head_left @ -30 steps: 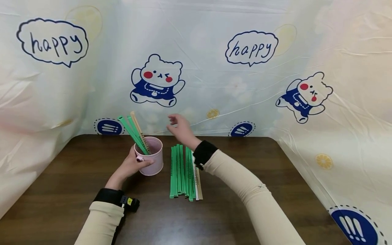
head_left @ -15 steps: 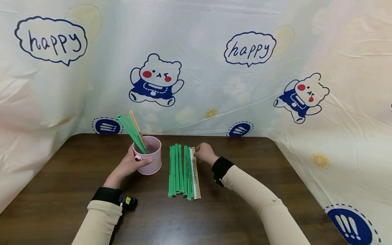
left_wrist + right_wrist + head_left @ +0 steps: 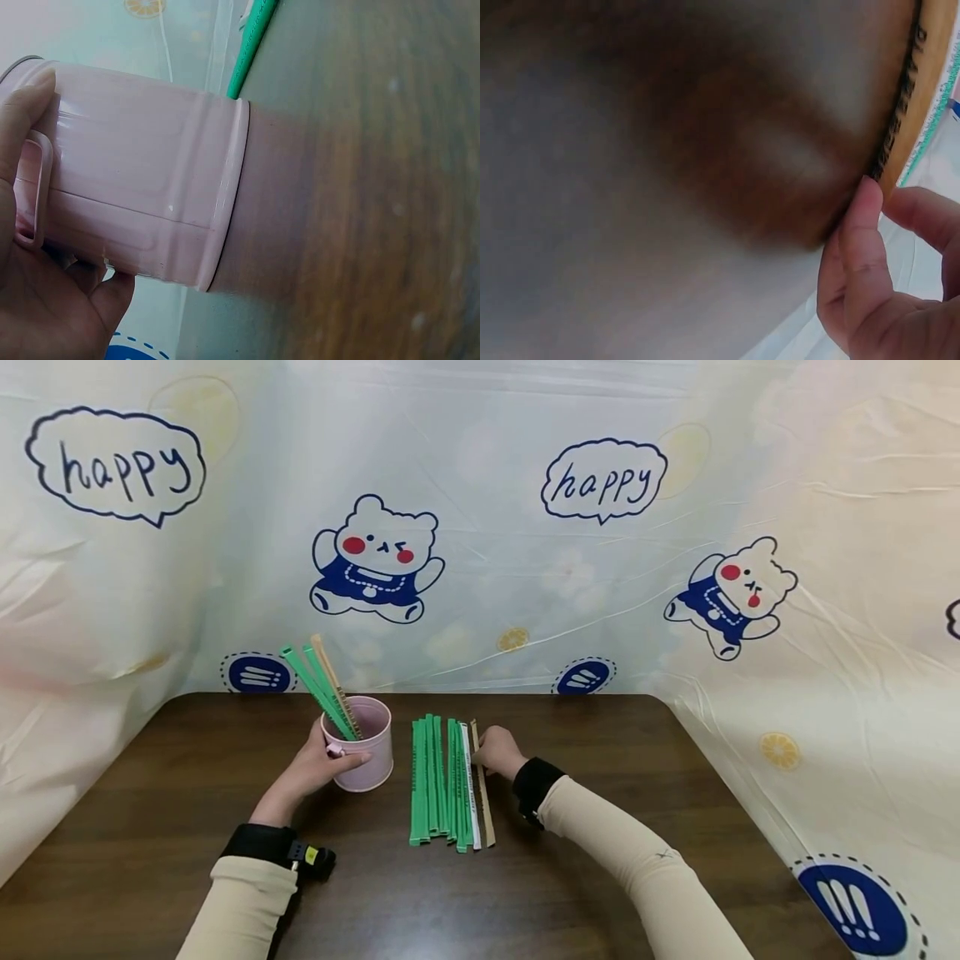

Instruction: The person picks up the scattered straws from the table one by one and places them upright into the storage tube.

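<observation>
My left hand [image 3: 311, 768] holds a pink metal bucket [image 3: 372, 764] by its side, thumb across the front. In the left wrist view the fingers wrap round the bucket [image 3: 142, 165] beside its small handle [image 3: 45, 191]. Two green wrapped sticks [image 3: 318, 693] and a tan one lean to the left inside it. My right hand [image 3: 501, 750] pinches a slim tan paper-wrapped stick [image 3: 486, 810] near its far end. In the right wrist view, thumb and finger meet at the edge of this tan stick [image 3: 922, 90], which bears dark lettering.
Left of the tan stick lies a white one [image 3: 471, 793], then a row of several green sticks [image 3: 431, 785]. All are on the brown wooden table [image 3: 420, 902]. A printed cloth [image 3: 495, 568] hangs behind and at the sides.
My right hand came from above the row down to its right side and now pinches the tan stick, which has shifted slightly away from the white one. The left hand and bucket stay put.
</observation>
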A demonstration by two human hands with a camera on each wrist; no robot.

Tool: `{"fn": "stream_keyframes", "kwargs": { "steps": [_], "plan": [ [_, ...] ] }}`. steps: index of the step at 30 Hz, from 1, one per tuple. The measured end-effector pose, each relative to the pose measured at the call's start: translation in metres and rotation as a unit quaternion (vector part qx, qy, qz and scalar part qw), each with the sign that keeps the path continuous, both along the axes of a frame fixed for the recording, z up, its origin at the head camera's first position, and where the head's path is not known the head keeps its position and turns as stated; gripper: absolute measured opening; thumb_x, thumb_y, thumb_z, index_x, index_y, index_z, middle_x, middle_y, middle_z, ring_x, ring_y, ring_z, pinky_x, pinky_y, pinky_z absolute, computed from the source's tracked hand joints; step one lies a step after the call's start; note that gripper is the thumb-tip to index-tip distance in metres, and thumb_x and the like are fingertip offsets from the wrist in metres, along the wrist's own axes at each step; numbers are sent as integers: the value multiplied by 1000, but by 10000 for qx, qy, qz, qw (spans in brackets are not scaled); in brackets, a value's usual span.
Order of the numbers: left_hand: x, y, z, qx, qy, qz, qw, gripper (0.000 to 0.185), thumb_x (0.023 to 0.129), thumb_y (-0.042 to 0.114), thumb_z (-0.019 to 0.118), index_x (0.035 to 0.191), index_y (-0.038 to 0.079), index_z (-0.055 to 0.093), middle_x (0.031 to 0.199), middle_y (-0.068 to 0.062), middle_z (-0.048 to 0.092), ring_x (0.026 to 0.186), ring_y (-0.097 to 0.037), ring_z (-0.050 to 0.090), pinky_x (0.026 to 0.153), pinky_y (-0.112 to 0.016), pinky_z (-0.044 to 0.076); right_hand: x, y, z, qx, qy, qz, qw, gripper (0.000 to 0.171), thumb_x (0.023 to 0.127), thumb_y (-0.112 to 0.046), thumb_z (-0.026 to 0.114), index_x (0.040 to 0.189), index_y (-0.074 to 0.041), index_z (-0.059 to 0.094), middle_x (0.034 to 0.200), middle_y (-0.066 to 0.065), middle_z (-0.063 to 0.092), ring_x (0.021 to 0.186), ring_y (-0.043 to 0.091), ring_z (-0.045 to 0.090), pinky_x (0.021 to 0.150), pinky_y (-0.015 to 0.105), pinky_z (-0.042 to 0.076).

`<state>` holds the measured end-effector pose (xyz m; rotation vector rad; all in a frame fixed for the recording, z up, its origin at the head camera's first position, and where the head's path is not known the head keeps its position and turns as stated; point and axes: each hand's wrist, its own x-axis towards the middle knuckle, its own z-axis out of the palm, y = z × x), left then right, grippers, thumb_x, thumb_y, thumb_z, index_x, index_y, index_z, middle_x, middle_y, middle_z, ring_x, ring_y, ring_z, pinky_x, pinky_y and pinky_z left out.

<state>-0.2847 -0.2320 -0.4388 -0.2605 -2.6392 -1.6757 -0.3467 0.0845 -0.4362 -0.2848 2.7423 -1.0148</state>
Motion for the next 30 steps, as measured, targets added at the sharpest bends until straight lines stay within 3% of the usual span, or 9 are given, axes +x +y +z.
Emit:
{"fn": "stream_keyframes", "kwargs": {
  "steps": [5,12,14,16,17,18,20,25,30],
  "plan": [
    [1,-1,-1,-14,-35,5,10000,113,90,31,77,159,-3,-6,157,-38,21,144,-54,27,117,-73,25,1,-1,1,-191,-43,-219,9996,44,94,0,66,58,-13,45,55,-2,45,57,19,64,60,29,58],
    [1,-1,2,-16,-131,-86,9999,109,91,22,74,159,-2,-8,159,-37,19,146,-54,26,118,-73,25,2,4,3,-879,-428,-419,9943,46,93,0,66,60,-13,37,56,-4,35,53,12,51,70,37,63],
    [1,-1,2,-34,-160,-75,9998,109,91,23,74,159,-2,-8,159,-37,19,146,-54,26,118,-73,24,1,6,3,-1057,-488,-516,9919,31,93,1,67,67,-6,51,65,0,47,59,15,57,72,38,63],
    [1,-1,1,-63,-180,-67,9998,110,91,24,74,159,-2,-8,160,-37,18,146,-54,25,118,-73,24,0,9,4,-1200,-569,-607,9893,8,94,1,66,87,3,65,84,10,63,75,21,67,76,39,63],
    [1,-1,1,-77,-179,-65,9998,110,91,25,74,159,-3,-8,159,-37,18,146,-54,25,118,-73,24,-1,10,4,-1274,-605,-656,9878,8,95,1,65,100,6,67,98,16,66,84,25,70,78,39,63],
    [1,-1,1,-82,-178,-63,9998,110,91,25,74,159,-3,-8,159,-37,19,146,-55,25,118,-73,24,-2,11,5,-1342,-636,-701,9864,19,95,1,65,113,8,67,110,20,67,92,29,71,81,40,63],
    [1,-1,1,-80,-191,-60,9998,110,91,24,74,159,-3,-8,159,-37,19,146,-55,26,118,-73,24,-5,14,7,-1482,-697,-781,9834,29,97,2,62,124,10,64,123,26,65,97,32,70,84,41,62],
    [1,0,1,-23,-203,-63,9998,110,91,23,75,159,-1,-8,160,-36,18,147,-54,25,119,-73,23,-16,20,19,-1736,-399,-909,9798,29,96,3,60,123,11,65,115,26,69,79,21,66,82,39,63],
    [0,-1,-1,-28,-28,-42,10000,113,90,31,77,159,-3,-6,158,-38,20,145,-55,26,117,-74,24,-28,26,42,-1989,71,-784,9769,33,98,3,55,129,11,61,118,28,68,92,23,68,86,39,62]
  ]
}}
